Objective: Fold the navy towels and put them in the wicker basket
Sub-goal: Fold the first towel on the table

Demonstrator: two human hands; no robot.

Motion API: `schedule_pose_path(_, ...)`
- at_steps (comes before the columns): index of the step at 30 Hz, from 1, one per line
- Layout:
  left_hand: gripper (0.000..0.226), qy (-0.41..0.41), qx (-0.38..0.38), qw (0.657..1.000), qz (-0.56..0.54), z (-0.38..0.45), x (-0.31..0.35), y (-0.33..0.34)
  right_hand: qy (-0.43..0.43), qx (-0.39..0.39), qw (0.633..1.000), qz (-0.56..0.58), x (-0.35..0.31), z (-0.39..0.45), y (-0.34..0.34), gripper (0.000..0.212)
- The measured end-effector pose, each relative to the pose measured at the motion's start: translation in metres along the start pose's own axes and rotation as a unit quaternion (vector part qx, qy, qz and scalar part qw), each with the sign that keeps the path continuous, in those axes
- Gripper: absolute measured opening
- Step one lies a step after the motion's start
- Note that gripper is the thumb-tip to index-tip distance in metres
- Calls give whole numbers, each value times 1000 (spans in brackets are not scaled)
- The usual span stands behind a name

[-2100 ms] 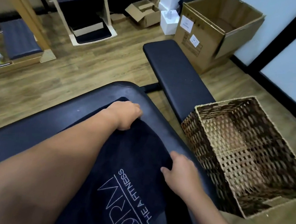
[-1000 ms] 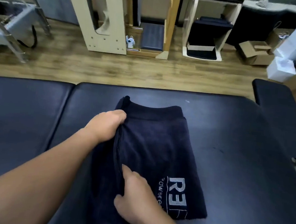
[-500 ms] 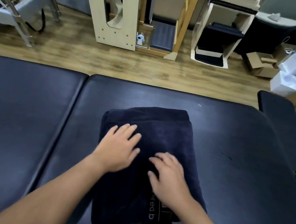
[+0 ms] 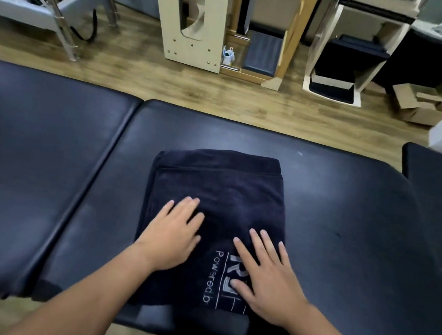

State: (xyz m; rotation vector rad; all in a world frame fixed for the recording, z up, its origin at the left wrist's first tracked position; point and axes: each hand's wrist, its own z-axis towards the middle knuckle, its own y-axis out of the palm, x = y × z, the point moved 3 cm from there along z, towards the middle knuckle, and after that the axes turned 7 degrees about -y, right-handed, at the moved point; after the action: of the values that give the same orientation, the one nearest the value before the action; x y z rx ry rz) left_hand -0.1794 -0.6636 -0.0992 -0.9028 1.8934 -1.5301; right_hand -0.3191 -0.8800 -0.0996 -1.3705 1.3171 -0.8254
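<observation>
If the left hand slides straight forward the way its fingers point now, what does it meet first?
Probably only more of the folded navy towel under the left hand, up to its far folded edge. Past that the padded black bench looks bare, then the wooden floor.

Both bare forearms reach forward from the bottom edge onto the navy towel (image 4: pixel 220 194). The left hand (image 4: pixel 173 234) lies palm down on the towel's left half, fingers straight and close together. The right hand (image 4: pixel 266 274) lies palm down on the towel's near right part, over its printed lettering, fingers straight and slightly spread, thumb pointing toward the left hand
</observation>
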Motion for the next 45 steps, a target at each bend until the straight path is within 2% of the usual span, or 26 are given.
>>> schedule_pose_path(2, 69, 9, -60, 998, -3, -24, 8, 13, 15, 12, 1000, -9, 2, -7, 3, 76)
schedule_pose_path(5, 67, -100, -51, 994, 1, -37, -3, 19, -14, 3, 1000, -13, 2, -22, 7, 74)
schedule_pose_path(7, 64, -181, -78, 980, 21, -40, -12, 14, -52, 11, 998, -38, 2, -36, 11, 75)
schedule_pose_path(8, 64, -188, -68, 979, 27, -44, -11, 8, -68, -2, 996, -48, 2, -44, 14, 79)
schedule_pose_path(10, 61, -115, 8, 993, 34, -52, 3, -4, -97, -22, 993, -67, 6, -55, 21, 92)
schedule_pose_path(12, 34, 21, 75, 997, 19, -73, 26, -5, -107, -16, 991, -75, 7, -64, 22, 92)
schedule_pose_path(13, 25, 76, 80, 994, 8, -87, 35, -4, -105, 4, 991, -79, 9, -67, 22, 90)
schedule_pose_path(14, 26, 108, 73, 991, 7, -100, 42, -2, -104, 29, 991, -82, 11, -70, 24, 87)
schedule_pose_path(16, 40, 108, 37, 993, 16, -122, 44, 4, -96, 87, 988, -83, 11, -74, 24, 75)
schedule_pose_path(18, 68, 65, 4, 997, 51, -133, 33, 13, -108, 130, 981, -100, 7, -76, 24, 63)
schedule_pose_path(20, 90, 18, -21, 996, 83, -133, 21, 17, -115, 132, 979, -103, 4, -72, 25, 61)
schedule_pose_path(22, 93, -9, -30, 995, 98, -128, 15, 17, -111, 132, 981, -91, 5, -66, 22, 60)
schedule_pose_path(24, 80, -10, -27, 993, 111, -120, 14, 14, -105, 136, 982, -74, 6, -59, 13, 51)
schedule_pose_path(26, 57, 0, -10, 993, 120, -111, 13, 7, -103, 148, 981, -69, 10, -53, 1, 43)
schedule_pose_path(28, 40, -5, 6, 994, 113, -100, 9, -3, -96, 165, 980, -59, 16, -48, -10, 41)
schedule_pose_path(30, 30, -40, 11, 997, 65, -88, 0, -16, -87, 182, 979, -40, 24, -41, -19, 46)
schedule_pose_path(32, 30, -113, -3, 994, -6, -77, -13, -28, -78, 198, 977, -24, 31, -32, -29, 49)
schedule_pose_path(35, 37, -215, -9, 963, -161, -58, -35, -49, -65, 242, 968, 7, 39, -16, -50, 45)
schedule_pose_path(38, 44, -283, 32, 898, -336, -35, -60, -72, -30, 284, 957, 52, 49, 5, -78, 45)
schedule_pose_path(41, 47, -295, 92, 855, -417, -3, -82, -88, 16, 304, 948, 98, 66, 39, -101, 43)
schedule_pose_path(43, 48, -304, 116, 825, -462, 23, -98, -91, 41, 302, 945, 119, 80, 69, -114, 30)
schedule_pose_path(45, 45, -317, 125, 810, -477, 49, -111, -86, 68, 292, 945, 133, 94, 99, -122, 14)
